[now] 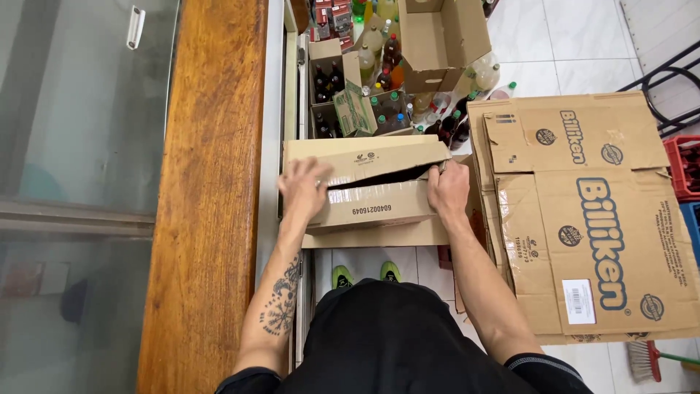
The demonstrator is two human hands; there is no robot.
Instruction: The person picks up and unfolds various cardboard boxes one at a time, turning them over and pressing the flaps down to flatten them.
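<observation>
Seen from above, a person stands looking down at a brown cardboard box [368, 191] held in front of the body, at the centre of the view. The left hand [305, 188] lies spread, fingers wide, on the box's top flap at about 9 o'clock of the box. The right hand [448, 188] grips the box's edge at 3 o'clock, fingers curled over the flap into the dark gap beneath it. The flaps are partly folded over but not shut: one long flap lies across the far side, another slants below it, and an opening shows between them. Judging by that, the closing or folding of the box looks about midway, with the flaps not yet flat or sealed. What is inside cannot be seen.

At 9 o'clock runs a long wooden worktop [211, 190], with a glass pane [80, 146] beyond it. At 12 o'clock, on the floor, open cartons hold many bottles [386, 73] with coloured caps. At 3 o'clock a stack of flattened printed cardboard sheets [590, 219] leans over white floor tiles [576, 36]. A red crate [684, 168] sits at the right edge, and a broom head [645, 359] shows at 5 o'clock. Green shoes [364, 275] peek out below the box.
</observation>
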